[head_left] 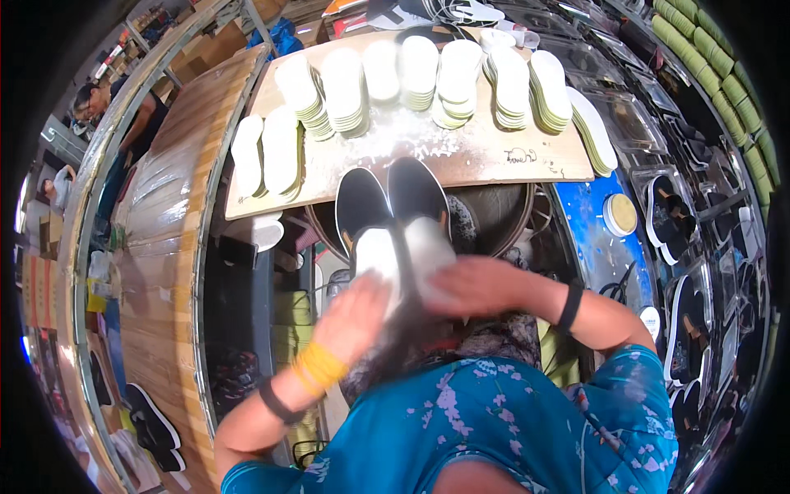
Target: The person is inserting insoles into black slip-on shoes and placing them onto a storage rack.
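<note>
A pair of black slip-on shoes stands side by side in front of me, toes away: the left shoe [362, 198] and the right shoe [418, 189]. White insoles reach into their openings, the left insole [378, 251] fairly sharp and the right insole [426, 247] smeared by motion. My left hand [355, 313], with yellow bands at the wrist, closes on the heel end of the left insole. On the right insole, my right hand [473, 286] is closed too, its fingers blurred. The shoes' heels are hidden behind the hands.
Stacks of white-topped insoles [344, 86] line a wooden board [395, 165] beyond the shoes. Below it sits a round metal basin [502, 214]. A round tub [620, 214] stands on a blue surface at right, near racked shoes [671, 218]. A wooden shelf [160, 255] runs along the left.
</note>
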`<state>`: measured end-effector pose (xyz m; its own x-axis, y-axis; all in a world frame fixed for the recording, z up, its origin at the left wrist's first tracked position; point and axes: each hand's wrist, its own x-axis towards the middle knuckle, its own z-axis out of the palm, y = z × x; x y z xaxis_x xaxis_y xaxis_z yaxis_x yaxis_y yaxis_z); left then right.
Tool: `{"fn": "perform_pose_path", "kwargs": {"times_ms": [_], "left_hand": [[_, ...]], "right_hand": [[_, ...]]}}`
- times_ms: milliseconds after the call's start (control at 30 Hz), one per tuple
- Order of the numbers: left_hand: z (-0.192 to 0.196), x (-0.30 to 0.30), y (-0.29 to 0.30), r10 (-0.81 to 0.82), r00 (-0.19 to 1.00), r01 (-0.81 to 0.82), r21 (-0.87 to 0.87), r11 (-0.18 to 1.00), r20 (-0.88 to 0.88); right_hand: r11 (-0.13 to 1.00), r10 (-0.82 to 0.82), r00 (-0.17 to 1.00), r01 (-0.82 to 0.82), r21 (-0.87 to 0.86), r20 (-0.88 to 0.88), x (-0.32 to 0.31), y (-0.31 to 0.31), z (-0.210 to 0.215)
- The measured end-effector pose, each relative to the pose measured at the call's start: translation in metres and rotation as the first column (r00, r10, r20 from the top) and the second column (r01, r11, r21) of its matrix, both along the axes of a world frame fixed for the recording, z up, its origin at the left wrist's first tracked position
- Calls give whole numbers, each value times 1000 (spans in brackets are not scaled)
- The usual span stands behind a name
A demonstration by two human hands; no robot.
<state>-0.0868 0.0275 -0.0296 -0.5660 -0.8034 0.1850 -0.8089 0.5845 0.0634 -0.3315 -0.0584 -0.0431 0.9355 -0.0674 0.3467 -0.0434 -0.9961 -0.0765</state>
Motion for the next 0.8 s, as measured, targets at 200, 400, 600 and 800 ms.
{"fn": "perform_pose_path", "kwargs": {"times_ms": [200,400,600,800], "left_hand": [[1,-28,0,-20,965,60,-148,987,261],[-27,7,-42,47,964,-18,-111,994,262],[-20,-11,-83,89,946,-144,157,977,312],[-21,3,-105,-328,866,115,488,865,377]], "right_hand": [[978,-135,991,132,159,8,9,-5,-25],[893,-331,925,370,257,-185,16,-4,-13],[860,-277,846,429,274,-456,26,-35,-3],[940,-163,646,331,81,-746,76,-49,-4]]}}
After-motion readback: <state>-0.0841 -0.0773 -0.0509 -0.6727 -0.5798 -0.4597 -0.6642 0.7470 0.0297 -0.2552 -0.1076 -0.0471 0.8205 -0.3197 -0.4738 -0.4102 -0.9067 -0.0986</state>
